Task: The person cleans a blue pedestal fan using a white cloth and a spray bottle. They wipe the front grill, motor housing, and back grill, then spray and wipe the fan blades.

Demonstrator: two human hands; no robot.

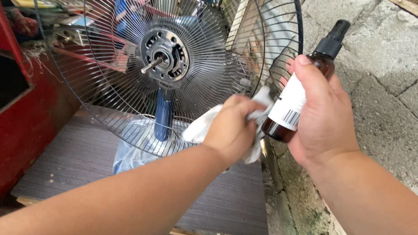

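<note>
Two hands | left hand (pixel 232 130) closed on white cloth (pixel 203 127) | right hand (pixel 320 116) wrapped around amber spray bottle (pixel 299 98)

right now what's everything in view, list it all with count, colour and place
fan guard: one, dark wire, centre left, upright
motor hub: one, grey metal with a bare shaft, middle of the guard
fan stand: one, blue, below the hub
plastic bag: one, clear bluish, at the stand's foot
board: one, dark grey, under the fan
cabinet: one, red, left edge
wall: grey concrete blocks, right
spray bottle: one, brown with white label and black nozzle, in the right hand
cloth: one, white, in the left hand
left hand: grips the cloth at the guard
right hand: grips the bottle
</note>
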